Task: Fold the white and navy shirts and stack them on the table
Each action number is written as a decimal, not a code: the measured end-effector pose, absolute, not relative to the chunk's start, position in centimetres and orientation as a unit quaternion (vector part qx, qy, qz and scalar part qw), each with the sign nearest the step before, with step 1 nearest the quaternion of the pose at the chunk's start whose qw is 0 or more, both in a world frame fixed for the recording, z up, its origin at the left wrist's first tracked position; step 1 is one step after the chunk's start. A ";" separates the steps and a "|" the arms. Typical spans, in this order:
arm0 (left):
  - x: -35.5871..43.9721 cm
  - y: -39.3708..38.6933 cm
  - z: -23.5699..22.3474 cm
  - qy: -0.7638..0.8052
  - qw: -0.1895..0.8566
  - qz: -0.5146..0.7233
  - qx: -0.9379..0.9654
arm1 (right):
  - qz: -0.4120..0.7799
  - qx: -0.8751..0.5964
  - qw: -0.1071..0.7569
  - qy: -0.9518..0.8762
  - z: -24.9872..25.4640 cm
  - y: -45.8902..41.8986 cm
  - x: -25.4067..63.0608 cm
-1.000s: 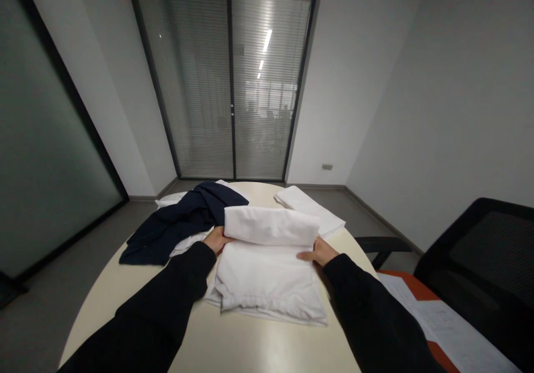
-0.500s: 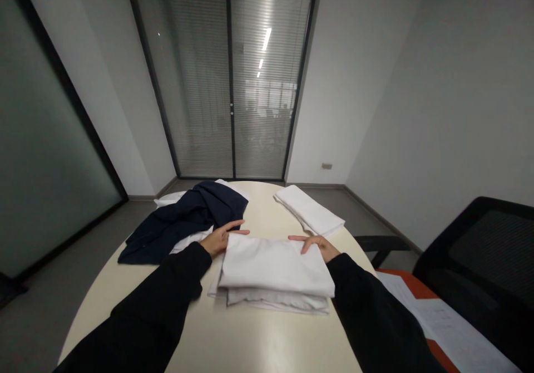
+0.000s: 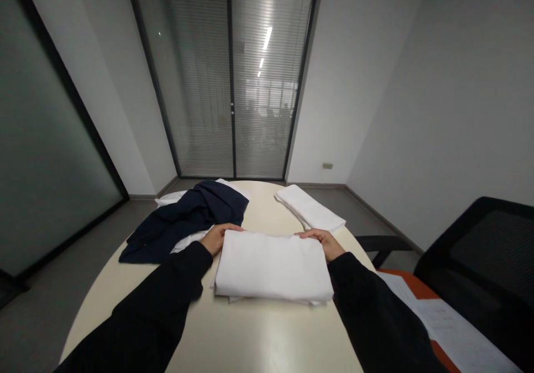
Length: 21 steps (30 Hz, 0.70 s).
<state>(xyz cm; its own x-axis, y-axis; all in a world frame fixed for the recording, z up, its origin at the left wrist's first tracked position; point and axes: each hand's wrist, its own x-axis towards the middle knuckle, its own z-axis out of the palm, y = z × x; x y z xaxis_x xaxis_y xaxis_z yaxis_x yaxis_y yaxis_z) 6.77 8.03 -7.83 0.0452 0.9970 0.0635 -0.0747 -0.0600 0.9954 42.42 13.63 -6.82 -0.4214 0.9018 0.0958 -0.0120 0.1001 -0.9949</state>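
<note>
A folded white cloth lies flat on the round cream table in front of me. My left hand rests at its far left corner, fingers curled over the edge. My right hand lies at its far right corner, fingers bent down onto the cloth's far edge. Both arms wear black sleeves.
A dark navy garment lies crumpled over white fabric at the table's left rear. Another folded white cloth sits at the right rear. A black mesh chair and papers on an orange surface stand to the right.
The raised far half of the white cloth came down toward me onto the near half. Both hands then slid to the far corners and pressed the fold flat.
</note>
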 end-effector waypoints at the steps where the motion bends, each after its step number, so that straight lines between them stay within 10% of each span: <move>1: 6.9 8.0 -7.7 0.457 0.497 0.533 0.510 | 0.560 -0.358 0.420 -0.618 -6.7 13.6 42.3; 21: 6.7 8.1 -7.4 0.463 0.542 0.523 0.468 | 0.533 -0.389 0.408 -0.631 -6.9 14.0 42.9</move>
